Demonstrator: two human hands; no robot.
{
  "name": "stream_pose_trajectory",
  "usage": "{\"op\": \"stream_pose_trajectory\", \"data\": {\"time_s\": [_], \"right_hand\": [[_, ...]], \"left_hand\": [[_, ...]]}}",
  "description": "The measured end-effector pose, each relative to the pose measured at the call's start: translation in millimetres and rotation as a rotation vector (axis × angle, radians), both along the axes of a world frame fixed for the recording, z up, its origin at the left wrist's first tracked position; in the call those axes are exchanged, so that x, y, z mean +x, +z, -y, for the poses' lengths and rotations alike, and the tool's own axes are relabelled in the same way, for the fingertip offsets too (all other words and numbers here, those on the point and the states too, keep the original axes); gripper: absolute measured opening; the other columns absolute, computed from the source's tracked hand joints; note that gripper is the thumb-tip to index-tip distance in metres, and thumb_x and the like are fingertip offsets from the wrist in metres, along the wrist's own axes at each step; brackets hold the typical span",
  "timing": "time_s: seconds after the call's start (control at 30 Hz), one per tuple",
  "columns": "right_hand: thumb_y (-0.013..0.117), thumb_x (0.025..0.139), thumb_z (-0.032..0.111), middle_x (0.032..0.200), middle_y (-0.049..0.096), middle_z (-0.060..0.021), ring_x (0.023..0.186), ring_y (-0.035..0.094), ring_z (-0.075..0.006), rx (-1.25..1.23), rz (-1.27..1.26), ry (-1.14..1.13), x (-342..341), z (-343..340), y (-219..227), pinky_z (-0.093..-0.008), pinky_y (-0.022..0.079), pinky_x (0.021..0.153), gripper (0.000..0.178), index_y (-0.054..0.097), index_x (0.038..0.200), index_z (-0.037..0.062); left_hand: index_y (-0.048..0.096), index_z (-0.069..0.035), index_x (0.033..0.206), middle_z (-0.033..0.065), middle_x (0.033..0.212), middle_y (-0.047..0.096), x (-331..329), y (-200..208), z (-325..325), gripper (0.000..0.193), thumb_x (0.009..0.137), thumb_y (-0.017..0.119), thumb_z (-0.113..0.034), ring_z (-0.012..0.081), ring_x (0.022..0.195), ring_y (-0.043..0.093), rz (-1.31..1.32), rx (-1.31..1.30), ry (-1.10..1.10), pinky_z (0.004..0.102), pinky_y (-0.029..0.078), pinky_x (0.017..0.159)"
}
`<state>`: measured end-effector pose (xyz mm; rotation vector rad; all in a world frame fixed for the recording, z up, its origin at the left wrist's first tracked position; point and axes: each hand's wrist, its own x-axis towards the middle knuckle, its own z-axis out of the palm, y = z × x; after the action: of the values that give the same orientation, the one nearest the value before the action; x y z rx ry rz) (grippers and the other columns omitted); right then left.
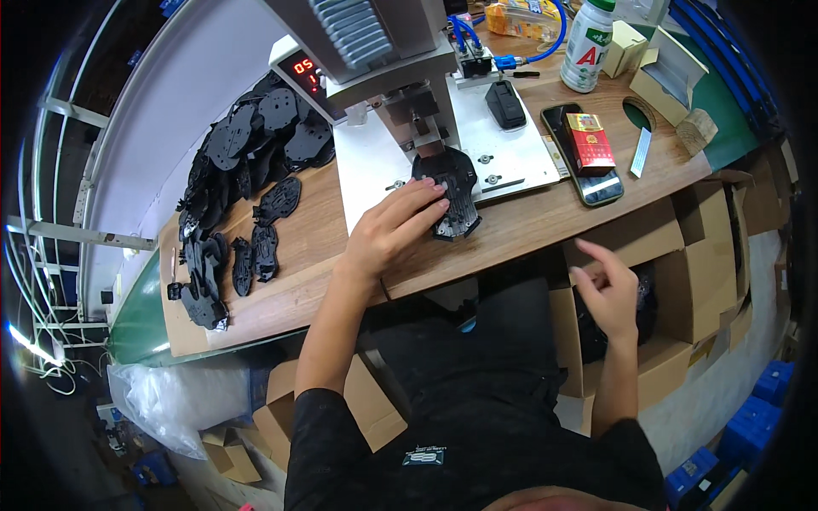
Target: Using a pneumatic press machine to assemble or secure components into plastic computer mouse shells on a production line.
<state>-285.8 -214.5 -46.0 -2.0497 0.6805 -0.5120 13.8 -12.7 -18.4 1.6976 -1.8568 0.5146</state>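
A: Left hand (394,228) first: fingers spread flat, pressing on the black plastic part (452,192), not clamped round it, just resting on top with fingertips over its left half

B: Where's that part sitting?

A: On the white base plate (366,175) of the press machine (383,51), right under the metal head, its lower end hanging over the plate edge onto the wooden bench (528,221). So it's touching the left hand, directly ahead of the fingertips

B: Right hand?

A: Right hand (609,289) is empty, fingers loosely apart and slightly curled, hovering off the bench edge over an open cardboard box (673,255). Well apart from the part, down and to the right of it. Something dark in the box, can't tell what

B: Other stuff?

A: Pile of black parts (256,136) heaped at far left of the bench beside the machine, with more strung toward the near edge (209,272). Right of the plate: a phone (596,183) lying flat with a red packet (590,143) on top, a white bottle with green cap (588,43) standing behind, a small open white carton (669,81) at far right. Black handheld device (505,104) on the plate's right back part. Blue hose (545,47) looping behind the machine. More cardboard boxes (281,409) on the floor under the left arm
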Motion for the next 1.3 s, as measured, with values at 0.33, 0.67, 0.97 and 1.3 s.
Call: {"op": "stream_pose_trajectory", "data": {"time_s": [0.33,0.67,0.97,1.3], "right_hand": [[0.075,0.077,0.01,0.135,0.063,-0.0087,0.096,0.071,-0.0281,-0.717,0.121,0.417,139.9,-50.6,42.5,-0.0359,0.058,0.077,0.055,0.058,0.129,0.0088],[0.077,0.073,0.008,0.134,0.065,-0.0082,0.076,0.073,-0.0261,-0.701,0.095,0.406,144.9,-51.0,38.9,-0.0339,0.057,0.066,0.05,0.064,0.121,0.0087],[0.073,0.072,0.006,0.132,0.066,-0.009,0.072,0.072,-0.0266,-0.689,0.121,0.391,144.5,-50.2,37.8,-0.0342,0.056,0.064,0.049,0.065,0.12,0.0084],[0.073,0.076,0.011,0.13,0.067,-0.009,0.087,0.073,-0.0258,-0.708,0.122,0.391,145.9,-50.9,36.8,-0.0353,0.058,0.069,0.044,0.066,0.119,0.0092]], "left_hand": [[0.066,-0.006,0.115,0.0145,0.12,0.062,-5.0,-10.0,-3.7,0.045,0.07,0.072,-0.004,0.0343,0.109,0.064,-0.048,-0.062,0.028,0.0403,0.057,0.091],[0.054,0.004,0.133,0.0274,0.136,0.053,22.7,-14.0,-189.5,0.052,0.086,0.066,-0.015,0.0431,0.131,0.049,0.015,0.103,1.089,0.0501,0.037,0.112],[0.061,-0.002,0.121,0.0203,0.134,0.06,-40.3,-24.6,-223.7,0.043,0.081,0.073,-0.012,0.0426,0.133,0.05,-0.323,0.146,0.891,0.0573,0.033,0.114],[0.065,-0.001,0.124,0.017,0.136,0.061,-48.9,-25.2,-207.9,0.058,0.069,0.083,-0.007,0.0349,0.128,0.057,-0.337,0.247,0.615,0.0422,0.048,0.106]]}}
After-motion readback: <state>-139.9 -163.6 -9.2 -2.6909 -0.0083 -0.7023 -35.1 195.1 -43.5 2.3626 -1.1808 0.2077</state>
